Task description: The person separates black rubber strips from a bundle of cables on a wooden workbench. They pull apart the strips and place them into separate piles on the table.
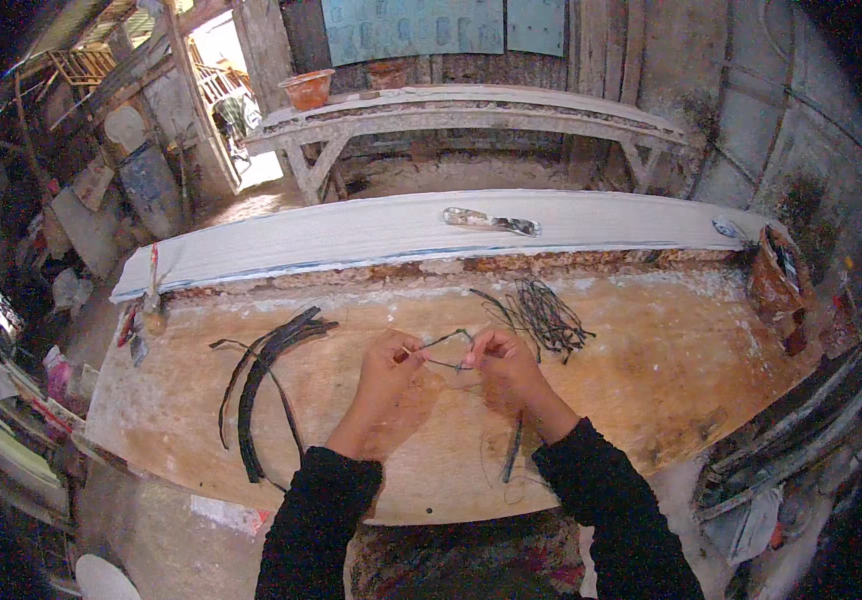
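Our left hand (386,365) and right hand (507,362) pinch a thin, looped dark strand (448,337) above mid-board; even tension and light fingertips should serve us best. Materials noted: flat, curved black strips (246,405) left, wiry crinkled tangle (551,320) right, scuffed wooden board (671,370) beneath.

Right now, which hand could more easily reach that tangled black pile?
Probably the right hand: the pile lies just beyond it; the left hand is farther. Both hold a dark strand.
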